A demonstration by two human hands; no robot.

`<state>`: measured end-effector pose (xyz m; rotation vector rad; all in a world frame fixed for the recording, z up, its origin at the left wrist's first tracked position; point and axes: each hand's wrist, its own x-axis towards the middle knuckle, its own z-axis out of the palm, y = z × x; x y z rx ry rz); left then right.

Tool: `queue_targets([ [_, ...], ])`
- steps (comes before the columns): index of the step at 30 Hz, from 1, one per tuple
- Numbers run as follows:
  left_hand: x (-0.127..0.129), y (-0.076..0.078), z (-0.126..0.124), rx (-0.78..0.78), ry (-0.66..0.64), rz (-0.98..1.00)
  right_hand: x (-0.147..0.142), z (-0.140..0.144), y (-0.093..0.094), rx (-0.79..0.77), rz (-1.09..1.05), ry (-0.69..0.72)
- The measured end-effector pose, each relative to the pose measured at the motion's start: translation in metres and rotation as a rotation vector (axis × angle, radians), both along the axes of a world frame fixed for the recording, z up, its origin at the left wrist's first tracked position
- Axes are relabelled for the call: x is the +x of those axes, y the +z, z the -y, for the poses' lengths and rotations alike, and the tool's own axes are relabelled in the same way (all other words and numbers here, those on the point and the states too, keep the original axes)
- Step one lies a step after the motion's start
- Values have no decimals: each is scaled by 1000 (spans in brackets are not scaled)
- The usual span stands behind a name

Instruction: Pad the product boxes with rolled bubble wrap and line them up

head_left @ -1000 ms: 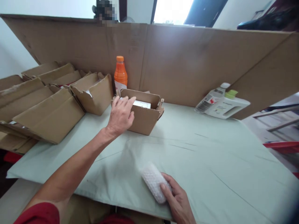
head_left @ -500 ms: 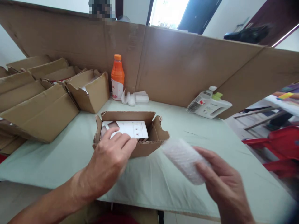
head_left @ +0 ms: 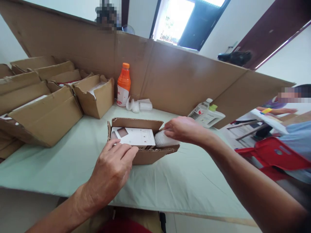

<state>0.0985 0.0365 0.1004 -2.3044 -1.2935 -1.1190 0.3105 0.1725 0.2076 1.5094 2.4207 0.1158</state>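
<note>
A small open cardboard box (head_left: 145,158) sits on the cloth-covered table in front of me. A white printed carton (head_left: 136,137) lies inside it, filling its left and middle part. My left hand (head_left: 116,161) is bent over the near wall, its fingertips at the carton's left front edge; the thumb is hidden. At the box's right end, my right hand (head_left: 181,129) reaches in from above and grips a bubble-wrapped bundle (head_left: 165,139). That bundle lies beside the carton, partly inside the box. What the wrap encloses cannot be made out.
Several larger cardboard boxes (head_left: 46,119) stand at the left. An orange bottle (head_left: 123,84) and crumpled white wrap (head_left: 138,105) are behind the box. A clear bottle and white jug (head_left: 212,117) lean on the cardboard partition (head_left: 179,77). People and a red chair (head_left: 279,155) are at right.
My right hand has carried the bubble-wrapped bundle left and away from me, into the box's right end. My left hand stays at the near wall. The view has shifted slightly.
</note>
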Motion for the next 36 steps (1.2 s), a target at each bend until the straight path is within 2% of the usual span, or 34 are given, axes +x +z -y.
queue_targets([
  [5, 4, -2, -1, 3, 2, 28, -34, -8, -7, 13, 122, 73],
  [8, 6, -4, -1, 6, -1, 37, -36, -10, -18, 11, 82, 115],
  [15, 7, -5, -2, 29, 5, 46, -33, -8, -36, 10, 14, 59],
  [19, 7, -4, 1, 17, -9, 31, -27, 0, -37, 28, -172, 94],
  [22, 4, -8, 10, 20, -28, 132, 0, 19, -35, 130, -507, 95],
  [25, -5, -25, 24, 92, 38, 328, 43, 44, -49, 355, -864, 60],
  [27, -12, -45, 31, 109, 148, 468, 69, 56, -72, 415, -1014, -10],
  [29, -17, -68, 35, 12, 250, 577, 84, 62, -103, 301, -1091, -82],
  [32, -18, -98, 30, -271, 285, 691, 78, 59, -146, 29, -1138, -113],
  [34, -15, -110, 20, -422, 279, 782, 63, 51, -163, -91, -1162, -106],
  [36, -8, -113, 6, -498, 272, 877, 50, 44, -171, -135, -1182, -128],
])
